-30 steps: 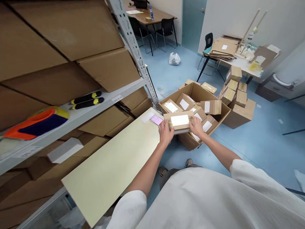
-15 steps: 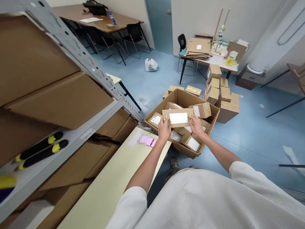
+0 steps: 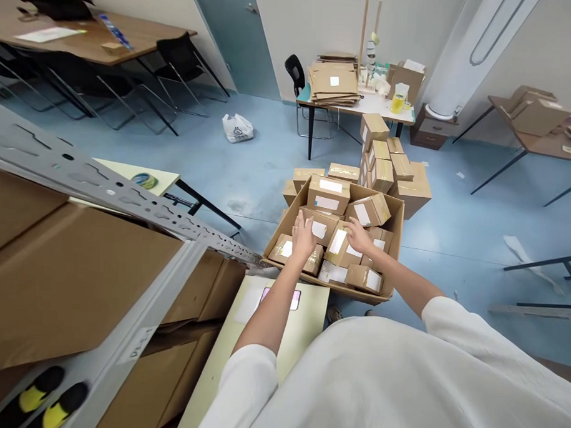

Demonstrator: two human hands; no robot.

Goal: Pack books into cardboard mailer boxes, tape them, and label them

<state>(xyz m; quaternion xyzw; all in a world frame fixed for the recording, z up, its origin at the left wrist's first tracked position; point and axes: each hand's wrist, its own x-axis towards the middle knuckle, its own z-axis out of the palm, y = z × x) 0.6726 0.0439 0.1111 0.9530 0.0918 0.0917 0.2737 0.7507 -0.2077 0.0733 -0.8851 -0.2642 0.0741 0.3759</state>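
Note:
A large open carton (image 3: 395, 243) holds several small cardboard boxes with white labels. My left hand (image 3: 304, 238) hovers over its left side, fingers apart and holding nothing, beside a labelled box (image 3: 329, 225). On the right, my right hand (image 3: 358, 235) is open with its fingers stretched out, close to a tilted box (image 3: 337, 248); whether it touches that box I cannot tell. Toward the back of the carton, a box with two white labels (image 3: 329, 194) rests on top of the others. Another labelled box (image 3: 370, 209) leans at the right.
Left of me are a metal shelf (image 3: 127, 196) with cartons and a pale table (image 3: 304, 327) bearing a phone (image 3: 295, 300). Stacked boxes (image 3: 379, 173) stand behind the carton. Farther back are a table with flattened cardboard (image 3: 334, 84) and a white plastic bag (image 3: 237, 128) on the floor.
Both hands have let go of the labelled box they held, and a box now lies on top at the carton's back. The view has swung to the right.

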